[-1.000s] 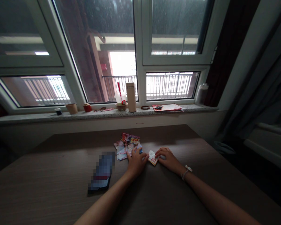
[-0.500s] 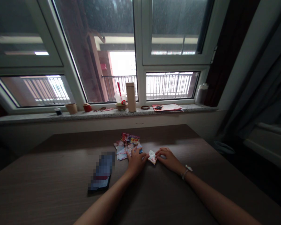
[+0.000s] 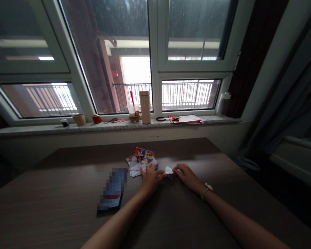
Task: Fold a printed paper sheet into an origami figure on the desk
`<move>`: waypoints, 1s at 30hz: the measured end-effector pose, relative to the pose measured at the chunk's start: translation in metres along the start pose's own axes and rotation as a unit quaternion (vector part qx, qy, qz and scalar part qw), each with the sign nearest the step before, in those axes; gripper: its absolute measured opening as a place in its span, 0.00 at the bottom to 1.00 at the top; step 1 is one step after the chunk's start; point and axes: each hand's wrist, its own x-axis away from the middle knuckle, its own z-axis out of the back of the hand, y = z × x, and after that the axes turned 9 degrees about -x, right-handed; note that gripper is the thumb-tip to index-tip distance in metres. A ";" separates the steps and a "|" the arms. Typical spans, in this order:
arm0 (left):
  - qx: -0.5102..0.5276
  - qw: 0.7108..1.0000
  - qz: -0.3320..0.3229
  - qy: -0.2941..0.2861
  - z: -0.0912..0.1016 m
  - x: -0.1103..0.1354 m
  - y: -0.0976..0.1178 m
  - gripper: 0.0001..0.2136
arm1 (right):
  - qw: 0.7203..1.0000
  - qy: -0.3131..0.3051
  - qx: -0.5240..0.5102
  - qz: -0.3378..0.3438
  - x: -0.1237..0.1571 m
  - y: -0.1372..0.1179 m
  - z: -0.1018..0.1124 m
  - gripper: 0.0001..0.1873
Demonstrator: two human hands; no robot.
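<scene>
While the cup's [image 3: 132, 110] straw [image 3: 132, 98] leans, hands [image 3: 150, 178] [image 3: 187, 176] pinch paper [image 3: 168, 170].

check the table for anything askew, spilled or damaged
No spill or damage shows. The printed papers by the left hand lie in a skewed, uneven pile, and a blocky blur covers most of the phone.

Small creased paper [image 3: 168, 170], white on its far part, with red and blue print at its near edge, sits slightly tilted near the centre. Just to its left and a little farther lies a loose, overlapping pile of colourful printed papers [image 3: 142, 159], one bearing a yellow patch.
</scene>
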 end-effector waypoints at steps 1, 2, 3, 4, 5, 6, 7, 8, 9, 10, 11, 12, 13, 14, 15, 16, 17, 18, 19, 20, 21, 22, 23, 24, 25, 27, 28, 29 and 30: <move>0.000 1.000 -0.002 0.001 0.000 0.000 0.000 0.10 | 1.000 0.000 0.002 -0.001 0.000 0.000 0.000 0.10; 0.001 1.000 -0.004 0.003 -0.001 0.000 -0.001 0.10 | 1.000 0.000 0.005 0.001 0.000 0.000 0.000 0.10; 0.001 1.000 -0.005 0.005 -0.002 0.000 -0.001 0.10 | 1.000 -0.001 0.007 0.003 0.000 0.000 0.000 0.10; 0.000 1.000 -0.007 0.007 -0.002 0.000 -0.001 0.10 | 1.000 -0.001 0.008 0.005 0.000 -0.001 0.000 0.10; -0.001 1.000 -0.008 0.009 -0.003 0.000 -0.002 0.10 | 1.000 -0.001 0.009 0.006 0.000 -0.001 0.000 0.10; -0.002 1.000 -0.010 0.010 -0.003 0.000 -0.002 0.11 | 1.000 -0.001 0.010 0.007 0.001 -0.002 0.000 0.10; -0.002 1.000 -0.012 0.010 -0.004 0.000 -0.003 0.11 | 1.000 -0.001 0.010 0.008 0.001 -0.002 0.000 0.10; -0.001 1.000 -0.014 0.009 -0.005 0.000 -0.004 0.12 | 1.000 0.001 0.011 0.008 0.001 -0.003 0.000 0.10; 0.001 1.000 -0.016 0.008 -0.006 0.000 -0.005 0.13 | 1.000 0.002 0.011 0.008 0.001 -0.003 0.000 0.10; 0.004 1.000 -0.018 0.006 -0.006 0.000 -0.005 0.14 | 1.000 0.004 0.012 0.009 0.001 -0.004 0.000 0.10; 0.008 1.000 -0.018 0.005 -0.007 0.000 -0.006 0.14 | 1.000 0.006 0.011 0.009 0.001 -0.004 0.000 0.10; 0.013 1.000 -0.017 0.005 -0.007 0.000 -0.006 0.14 | 1.000 0.008 0.011 0.008 0.001 -0.005 0.000 0.10; 0.018 1.000 -0.014 0.008 -0.007 0.000 -0.006 0.13 | 1.000 0.009 0.010 0.008 0.001 -0.005 0.000 0.10; 0.022 1.000 -0.010 0.011 -0.007 0.000 -0.006 0.12 | 1.000 0.009 0.010 0.007 0.001 -0.006 0.000 0.10; 0.026 1.000 -0.006 0.014 -0.006 -0.001 -0.005 0.10 | 1.000 0.008 0.011 0.007 0.002 -0.006 0.001 0.10; 0.028 0.999 -0.003 0.016 -0.005 -0.001 -0.004 0.09 | 1.000 0.006 0.012 0.008 0.002 -0.007 0.001 0.10; 0.027 0.999 -0.001 0.017 -0.004 -0.001 -0.003 0.09 | 1.000 0.004 0.014 0.010 0.002 -0.008 0.001 0.10; 0.026 1.000 0.000 0.017 -0.003 -0.001 -0.003 0.09 | 1.000 0.001 0.017 0.014 0.003 -0.009 0.002 0.10; 0.024 1.000 0.000 0.017 -0.003 -0.001 -0.002 0.09 | 1.000 0.000 0.019 0.019 0.004 -0.010 0.002 0.10; 0.023 1.000 0.000 0.018 -0.002 -0.001 -0.002 0.09 | 0.999 -0.001 0.021 0.027 0.005 -0.011 0.003 0.10; 0.022 1.000 0.000 0.020 -0.002 -0.001 -0.002 0.09 | 0.999 -0.002 0.021 0.035 0.005 -0.012 0.003 0.10; 0.022 1.000 -0.001 0.021 -0.002 -0.001 -0.002 0.09 | 0.999 -0.003 0.019 0.043 0.006 -0.014 0.004 0.10; 0.022 1.000 -0.002 0.022 -0.002 -0.001 -0.002 0.09 | 0.999 -0.007 0.018 0.048 0.007 -0.015 0.004 0.10; 0.022 1.000 -0.003 0.023 -0.003 -0.001 -0.003 0.09 | 0.999 -0.011 0.016 0.051 0.008 -0.017 0.005 0.10; 0.022 0.999 -0.005 0.023 -0.003 -0.001 -0.003 0.09 | 0.999 -0.017 0.017 0.049 0.008 -0.018 0.005 0.10; 0.022 0.999 -0.007 0.024 -0.004 -0.002 -0.004 0.09 | 0.999 -0.025 0.023 0.037 0.009 -0.020 0.005 0.09; 0.023 0.999 -0.007 0.025 -0.004 -0.002 -0.004 0.09 | 0.999 -0.027 0.027 0.029 0.009 -0.021 0.004 0.09; 0.024 0.999 -0.007 0.027 -0.005 -0.002 -0.004 0.09 | 0.999 -0.026 0.030 0.022 0.009 -0.021 0.004 0.09; 0.026 0.999 -0.006 0.027 -0.005 -0.002 -0.004 0.09 | 0.999 -0.025 0.033 0.016 0.008 -0.020 0.003 0.10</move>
